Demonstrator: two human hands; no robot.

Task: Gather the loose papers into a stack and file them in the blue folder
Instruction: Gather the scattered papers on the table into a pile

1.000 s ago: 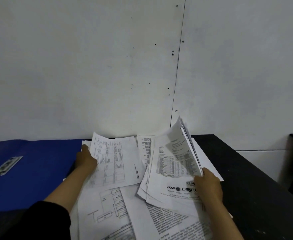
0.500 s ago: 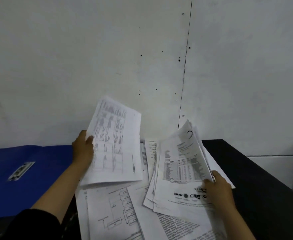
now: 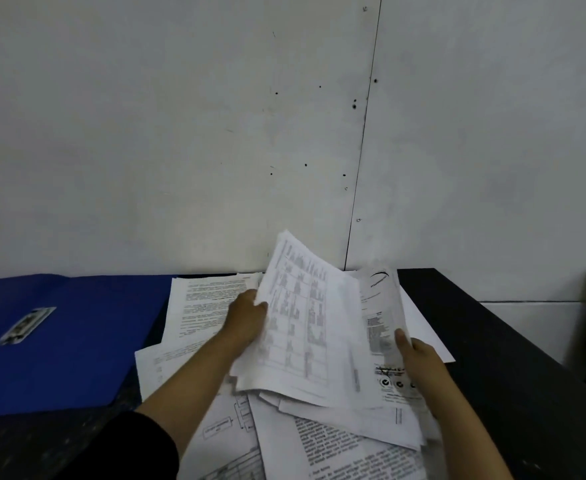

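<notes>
While our sleeve (image 3: pixel 135 445) sits nearest the camera on the left arm, the closest paper is a spread of loose sheets (image 3: pixel 336 452) lying flat on the dark desk (image 3: pixel 513 382), a diagram page and a dense text page among them, not yet gathered. Just beyond those sheets, our right hand (image 3: pixel 419 358) pinches the near right edge of the growing stack (image 3: pixel 385 344), thumb on top, and tilts it up, we judge so that it opens like a pocket for the next page. Our left hand (image 3: pixel 246 317) is closed on the left edge of a table-printed sheet (image 3: pixel 302 323), held slanted over that stack, apparently to be laid on it. Left of the stack, more text pages (image 3: pixel 201 306) rest on the desk. Farther left of the stack lies the blue folder (image 3: pixel 66 341), flat with its metal clip (image 3: pixel 26 325) showing, kept clear of the papers and ready for filing. Behind the stack stands the pale wall (image 3: pixel 215 133).
</notes>
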